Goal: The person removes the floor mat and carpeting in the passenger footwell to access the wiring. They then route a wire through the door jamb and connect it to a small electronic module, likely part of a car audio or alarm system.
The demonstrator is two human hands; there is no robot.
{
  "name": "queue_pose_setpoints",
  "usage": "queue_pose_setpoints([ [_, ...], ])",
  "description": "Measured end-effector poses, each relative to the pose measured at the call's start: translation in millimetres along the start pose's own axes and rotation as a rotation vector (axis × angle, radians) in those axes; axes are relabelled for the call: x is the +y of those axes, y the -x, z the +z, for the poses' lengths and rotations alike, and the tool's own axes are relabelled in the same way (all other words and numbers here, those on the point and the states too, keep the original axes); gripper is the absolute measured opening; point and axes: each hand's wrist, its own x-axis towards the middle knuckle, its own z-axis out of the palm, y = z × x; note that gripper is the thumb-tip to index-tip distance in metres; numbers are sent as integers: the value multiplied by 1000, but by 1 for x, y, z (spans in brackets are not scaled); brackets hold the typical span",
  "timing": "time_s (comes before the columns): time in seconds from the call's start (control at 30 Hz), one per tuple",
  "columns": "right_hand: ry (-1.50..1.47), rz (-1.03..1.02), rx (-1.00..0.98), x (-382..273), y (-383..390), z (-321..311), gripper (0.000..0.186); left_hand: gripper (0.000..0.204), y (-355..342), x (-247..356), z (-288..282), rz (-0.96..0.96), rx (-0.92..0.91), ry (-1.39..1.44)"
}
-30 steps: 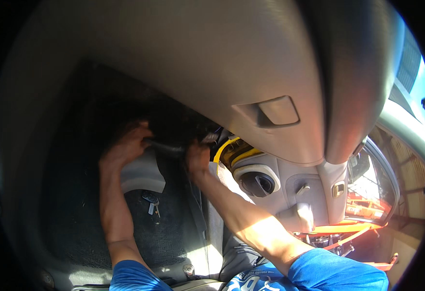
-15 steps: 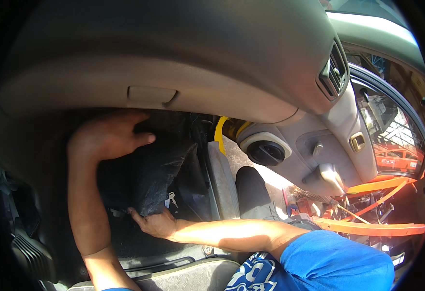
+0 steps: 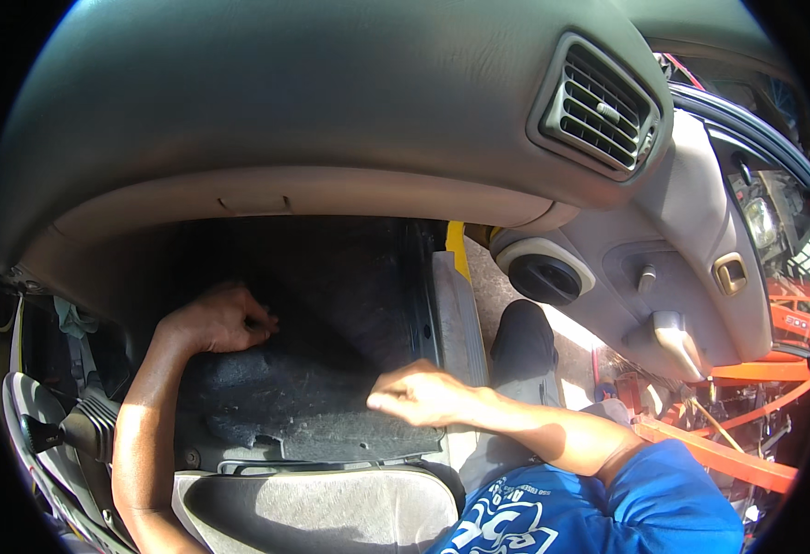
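Note:
A black floor mat (image 3: 331, 420), worn and ragged along its near edge, lies across the footwell under the dashboard. My left hand (image 3: 225, 319) is over the mat's left part with its fingers curled in. Whatever they may hold is hidden beneath the palm. Toward the mat's right side, by the door sill, my right hand (image 3: 419, 395) is closed, thumb and fingers together. I cannot see anything sticking out of it, and its inner side is turned from view.
The grey dashboard (image 3: 285, 120) overhangs the footwell, with an air vent (image 3: 604, 106) at its right end. An open door (image 3: 608, 249) with a round speaker (image 3: 545, 279) stands on the right. A beige seat (image 3: 322, 503) is nearest me; a gear lever boot (image 3: 96, 425) is at left.
The raised black mat now lies flat, and the small keys seen beside it no longer show. My right hand has moved right and up off its edge; my left hand's fingers have curled.

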Motion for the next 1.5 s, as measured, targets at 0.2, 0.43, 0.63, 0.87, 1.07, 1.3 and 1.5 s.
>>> queue_pose_setpoints([
  [0.2, -25, 85, -77, 3, -59, 9, 56, 34, 0, -16, 12, -128, -73, 41],
  [0.43, 295, 26, 17, -23, -95, 97, 48, 42, -14, 24, 8, -248, -242, -271],
  [0.63, 502, 23, -72, 30, -149, 124, 34, 45, -217, -37, 21, -314, 418, 760],
  [0.87, -101, 223, 91, 104, -145, 125, 46, 44, -365, -53, 128, -149, 1038, 632],
  [1.07, 401, 271, -197, 73, -122, 86, 33, 44, -386, -8, 141, 41, 1297, 429],
  [1.3, 419, 220, -242, 33, -47, 41, 32, 40, -350, 4, 156, -138, 924, 324],
  [1.5, 504, 314, -33, 70, 6, 5, 32, 35, -392, -10, 144, -150, 1076, 567],
])
